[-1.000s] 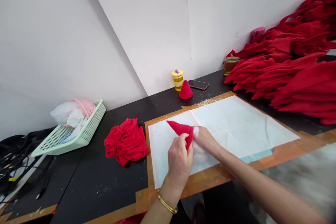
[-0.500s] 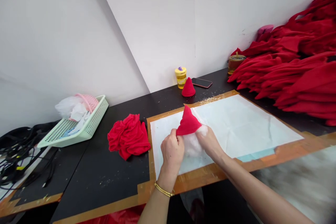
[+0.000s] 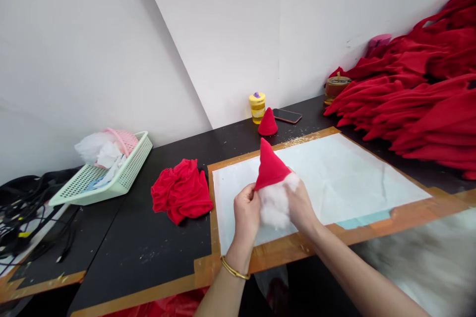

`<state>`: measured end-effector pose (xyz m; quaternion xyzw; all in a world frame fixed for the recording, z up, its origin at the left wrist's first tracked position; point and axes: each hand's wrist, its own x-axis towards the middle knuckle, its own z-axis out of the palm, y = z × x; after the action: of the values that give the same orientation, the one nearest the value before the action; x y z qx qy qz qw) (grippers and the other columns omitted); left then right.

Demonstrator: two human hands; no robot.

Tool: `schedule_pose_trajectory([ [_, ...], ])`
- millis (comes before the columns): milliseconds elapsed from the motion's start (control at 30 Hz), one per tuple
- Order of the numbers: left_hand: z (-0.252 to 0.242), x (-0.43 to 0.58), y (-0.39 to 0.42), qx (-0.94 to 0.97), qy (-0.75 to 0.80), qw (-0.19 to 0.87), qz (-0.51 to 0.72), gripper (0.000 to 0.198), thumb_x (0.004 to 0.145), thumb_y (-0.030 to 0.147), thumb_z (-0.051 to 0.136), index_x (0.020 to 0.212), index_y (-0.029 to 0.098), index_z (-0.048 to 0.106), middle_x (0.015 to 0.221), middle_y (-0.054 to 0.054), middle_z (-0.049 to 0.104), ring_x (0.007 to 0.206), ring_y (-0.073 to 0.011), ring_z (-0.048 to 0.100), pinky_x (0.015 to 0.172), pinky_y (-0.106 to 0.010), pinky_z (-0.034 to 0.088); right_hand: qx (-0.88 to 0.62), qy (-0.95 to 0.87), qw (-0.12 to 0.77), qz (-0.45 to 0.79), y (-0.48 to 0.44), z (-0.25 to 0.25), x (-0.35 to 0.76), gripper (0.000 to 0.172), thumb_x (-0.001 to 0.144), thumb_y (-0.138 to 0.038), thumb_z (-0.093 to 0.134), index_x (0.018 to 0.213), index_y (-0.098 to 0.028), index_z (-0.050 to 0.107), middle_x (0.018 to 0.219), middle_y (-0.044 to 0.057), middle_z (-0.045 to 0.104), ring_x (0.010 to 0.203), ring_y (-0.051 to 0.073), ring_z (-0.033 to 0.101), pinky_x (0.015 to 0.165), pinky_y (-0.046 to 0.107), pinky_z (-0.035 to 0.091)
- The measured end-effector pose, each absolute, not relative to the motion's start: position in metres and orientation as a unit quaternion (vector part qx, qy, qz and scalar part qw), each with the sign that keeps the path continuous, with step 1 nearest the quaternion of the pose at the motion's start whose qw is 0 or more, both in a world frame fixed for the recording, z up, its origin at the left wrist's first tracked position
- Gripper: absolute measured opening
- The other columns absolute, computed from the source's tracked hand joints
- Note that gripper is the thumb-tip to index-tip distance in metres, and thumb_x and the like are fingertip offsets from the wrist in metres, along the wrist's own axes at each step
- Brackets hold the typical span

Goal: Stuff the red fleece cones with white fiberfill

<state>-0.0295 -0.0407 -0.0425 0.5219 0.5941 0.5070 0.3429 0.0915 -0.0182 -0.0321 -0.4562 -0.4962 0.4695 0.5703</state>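
A pointed red fabric cone (image 3: 271,166), like a small hat, is held tip up above the white sheet (image 3: 353,173). My left hand (image 3: 246,210) pinches its lower left edge. At the right edge, my right hand (image 3: 300,203) is closed around the rim with a tuft of white stuffing; its fingertips are partly hidden. Loose white stuffing (image 3: 274,207) bulges out of the cone's opening between both hands. Behind it on the black table stands a second red cone (image 3: 268,123), upright and smooth.
Crumpled red fabric (image 3: 182,191) lies left of the sheet. A pale green basket (image 3: 124,178) stands farther left beside tangled cables (image 3: 40,208). A yellow-lidded jar (image 3: 257,109) and a phone (image 3: 287,116) are at the back. Red cloth pieces (image 3: 416,84) are heaped on the right.
The held cone has risen slightly and its tip stands taller and straighter. More white stuffing shows below its opening. Both hands still grip its edge.
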Motion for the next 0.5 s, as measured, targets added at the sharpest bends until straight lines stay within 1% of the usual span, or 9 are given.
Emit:
schedule_pose_trajectory([
  [67,-0.042,-0.030,-0.047,0.554,0.598,0.307,0.492,0.014,0.082,0.024,0.058,0.074,0.020,0.069,0.066,-0.001,0.066,0.064,-0.0182,0.058,0.064,-0.029,0.043,-0.445,-0.476,0.576,0.493,-0.015,-0.030,0.091,0.025,0.079,-0.040,0.059,0.070,-0.026,0.041,0.059,-0.004,0.048,0.053,0.015,0.044,0.046,0.027,0.040],
  [100,-0.042,-0.029,-0.051,0.568,0.599,0.287,0.486,0.015,0.080,0.023,0.060,0.066,0.020,0.065,0.062,-0.001,0.062,0.063,-0.0182,0.055,0.065,-0.030,0.042,-0.440,-0.467,0.584,0.497,-0.012,-0.029,0.090,0.028,0.081,-0.044,0.058,0.070,-0.026,0.040,0.061,-0.003,0.048,0.054,0.015,0.045,0.046,0.027,0.041],
  [167,-0.041,-0.023,-0.060,0.596,0.595,0.254,0.477,0.024,0.082,0.023,0.059,0.058,0.022,0.057,0.062,-0.002,0.058,0.066,-0.0195,0.053,0.069,-0.033,0.040,-0.429,-0.451,0.605,0.496,-0.006,-0.027,0.089,0.025,0.084,-0.047,0.055,0.076,-0.026,0.042,0.071,0.000,0.056,0.062,0.017,0.053,0.050,0.027,0.045],
  [200,-0.040,-0.021,-0.064,0.608,0.590,0.241,0.473,0.025,0.084,0.023,0.057,0.059,0.022,0.056,0.064,-0.003,0.058,0.070,-0.0208,0.054,0.072,-0.034,0.040,-0.425,-0.446,0.614,0.494,-0.003,-0.026,0.089,0.023,0.085,-0.047,0.054,0.081,-0.027,0.044,0.078,0.001,0.060,0.068,0.018,0.056,0.053,0.028,0.047],
  [300,-0.033,-0.019,-0.067,0.611,0.583,0.189,0.501,0.022,0.093,0.024,0.047,0.073,0.023,0.057,0.078,-0.005,0.060,0.083,-0.0231,0.056,0.079,-0.036,0.042,-0.413,-0.452,0.615,0.497,0.000,-0.023,0.095,0.020,0.085,-0.045,0.056,0.090,-0.026,0.051,0.089,0.003,0.066,0.078,0.020,0.062,0.060,0.029,0.051],
  [367,-0.027,-0.026,-0.061,0.567,0.587,0.178,0.550,0.013,0.095,0.025,0.046,0.089,0.022,0.057,0.092,-0.007,0.061,0.092,-0.0224,0.059,0.083,-0.035,0.046,-0.412,-0.472,0.594,0.504,-0.005,-0.023,0.102,0.017,0.083,-0.041,0.062,0.087,-0.025,0.057,0.085,0.004,0.068,0.079,0.021,0.063,0.063,0.031,0.053],
  [400,-0.024,-0.031,-0.057,0.545,0.581,0.201,0.570,0.010,0.094,0.026,0.049,0.099,0.022,0.057,0.102,-0.008,0.062,0.097,-0.0221,0.060,0.085,-0.035,0.048,-0.412,-0.486,0.579,0.509,-0.008,-0.023,0.106,0.015,0.082,-0.038,0.064,0.084,-0.024,0.059,0.083,0.004,0.068,0.078,0.022,0.063,0.065,0.032,0.054],
  [433,-0.022,-0.036,-0.052,0.533,0.567,0.243,0.579,0.019,0.091,0.027,0.055,0.109,0.022,0.056,0.113,-0.010,0.062,0.103,-0.0222,0.060,0.087,-0.035,0.049,-0.411,-0.500,0.562,0.515,-0.011,-0.022,0.110,0.014,0.081,-0.036,0.066,0.081,-0.023,0.061,0.080,0.004,0.068,0.077,0.023,0.063,0.066,0.033,0.054],
  [500,-0.020,-0.043,-0.043,0.536,0.516,0.350,0.569,0.045,0.083,0.025,0.064,0.126,0.023,0.052,0.131,-0.012,0.059,0.113,-0.0235,0.060,0.090,-0.035,0.051,-0.405,-0.528,0.527,0.529,-0.016,-0.022,0.114,0.012,0.078,-0.032,0.067,0.074,-0.023,0.062,0.076,0.004,0.069,0.075,0.023,0.062,0.067,0.035,0.055],
])
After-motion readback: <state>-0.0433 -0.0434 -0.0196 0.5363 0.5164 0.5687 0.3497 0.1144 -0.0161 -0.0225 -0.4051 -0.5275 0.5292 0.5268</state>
